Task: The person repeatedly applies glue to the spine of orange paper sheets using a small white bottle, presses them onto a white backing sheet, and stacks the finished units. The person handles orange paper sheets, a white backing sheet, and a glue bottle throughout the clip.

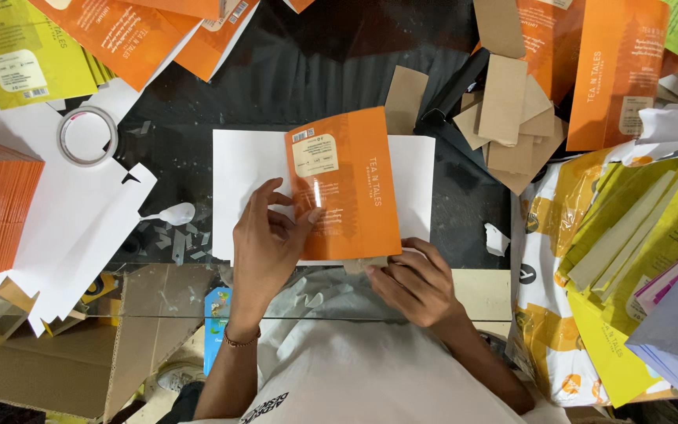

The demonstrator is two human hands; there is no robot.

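Now orange pouch between left hand and right hand

A glossy orange paper pouch is catching glare while lying on a matt white paper sheet, with rough brown cardboard pieces sitting right of that sheet.
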